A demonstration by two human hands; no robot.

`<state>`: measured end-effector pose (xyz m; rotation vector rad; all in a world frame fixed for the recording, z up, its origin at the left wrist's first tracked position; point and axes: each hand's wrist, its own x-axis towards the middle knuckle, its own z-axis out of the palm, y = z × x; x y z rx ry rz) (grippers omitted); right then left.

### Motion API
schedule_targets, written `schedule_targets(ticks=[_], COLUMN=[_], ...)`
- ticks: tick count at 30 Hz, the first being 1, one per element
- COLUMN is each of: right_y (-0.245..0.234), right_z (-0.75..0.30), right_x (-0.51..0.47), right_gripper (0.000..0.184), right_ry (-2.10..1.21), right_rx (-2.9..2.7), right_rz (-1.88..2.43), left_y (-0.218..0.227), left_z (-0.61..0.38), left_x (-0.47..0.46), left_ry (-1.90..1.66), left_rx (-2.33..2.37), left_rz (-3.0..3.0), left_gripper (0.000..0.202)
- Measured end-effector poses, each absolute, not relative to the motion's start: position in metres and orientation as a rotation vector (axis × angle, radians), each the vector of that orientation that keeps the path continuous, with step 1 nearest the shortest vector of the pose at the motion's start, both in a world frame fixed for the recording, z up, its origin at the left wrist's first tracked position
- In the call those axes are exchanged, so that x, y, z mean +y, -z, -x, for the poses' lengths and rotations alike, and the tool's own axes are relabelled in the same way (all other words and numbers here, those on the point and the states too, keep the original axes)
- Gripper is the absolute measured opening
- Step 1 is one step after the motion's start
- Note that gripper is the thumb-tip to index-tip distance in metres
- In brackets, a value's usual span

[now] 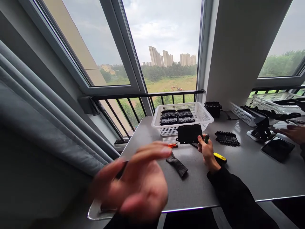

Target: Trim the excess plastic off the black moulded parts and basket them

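Observation:
My left hand point(135, 181) is raised close to the camera, blurred by motion, with its fingers spread and nothing in it. My right hand point(206, 149) rests on the grey table point(250, 175), closed around a small green-tipped tool point(206, 138) and touching the edge of a flat black rectangular part point(189, 133). That part stands against a white plastic basket point(205, 116) holding several black ribbed parts. A dark cloth strip point(177, 164) lies on the table between my hands. A yellow-handled tool point(219, 157) lies just right of my right wrist. An orange item point(172, 145) lies beside the black part.
Another black ribbed part point(227, 138) lies right of my right hand, and a black block point(213, 108) sits behind the basket. More white baskets point(274, 100), a device on a stand point(258, 124) and a dark tablet point(277, 148) fill the right side. Another person's hand point(294, 133) reaches in there. A window railing point(147, 95) lies behind.

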<state>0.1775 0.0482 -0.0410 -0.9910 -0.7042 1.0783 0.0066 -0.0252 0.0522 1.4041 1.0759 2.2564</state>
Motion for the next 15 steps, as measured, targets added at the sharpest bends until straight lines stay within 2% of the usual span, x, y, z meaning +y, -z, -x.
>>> schedule_targets(ticks=[5, 11, 15], right_y=[0.040, 0.044, 0.050], right_z=[-0.177, -0.175, -0.179], right_x=[0.048, 0.048, 0.049], right_gripper=[0.048, 0.046, 0.038], right_ry=[-1.067, -1.058, -0.881], right_rx=[-0.699, -0.792, -1.068], right_rz=[0.984, 1.020, 1.155], left_y=[-0.021, 0.046, 0.052], left_z=[-0.010, -0.006, -0.003], left_x=[0.054, 0.101, 0.102], left_ry=[-1.908, -1.386, -1.320], left_rx=[1.069, 1.015, 0.923], left_rz=[-1.641, -1.255, -1.137], left_gripper=[0.033, 0.067, 0.065])
